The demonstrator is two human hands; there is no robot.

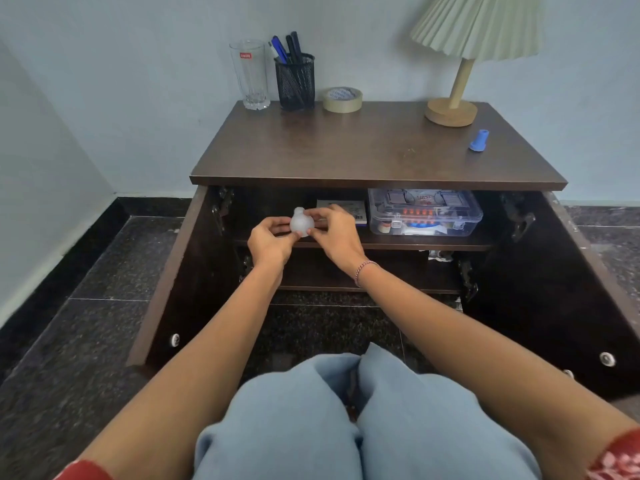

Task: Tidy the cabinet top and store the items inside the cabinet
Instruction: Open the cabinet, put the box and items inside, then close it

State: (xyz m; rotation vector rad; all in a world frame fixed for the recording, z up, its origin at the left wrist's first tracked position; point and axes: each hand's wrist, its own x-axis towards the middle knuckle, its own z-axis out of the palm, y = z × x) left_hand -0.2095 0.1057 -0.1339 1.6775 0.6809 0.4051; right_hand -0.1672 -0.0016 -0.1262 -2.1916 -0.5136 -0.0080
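Both doors open. White bulb (301, 223) in front of upper shelf (415, 241), left half. Both grips closed on it: left hand (270, 237) curled round left side, right hand (332, 230) pinching right side. Clear box (426, 211) on shelf, right half. Cabinet top (346, 150): glass (251, 74), pen holder (295, 83), tape roll (343, 99) along back edge; lamp (453, 109) back right corner; blue cap (479, 141) near right edge

Between the left hand (268, 239) and the right hand (334, 233) sits a bulb (301, 223), a flat box (346, 206) lies just behind the right hand, and a lidded case (426, 211) stands on the same shelf (415, 242) to their right, beneath the cabinet top (346, 150).
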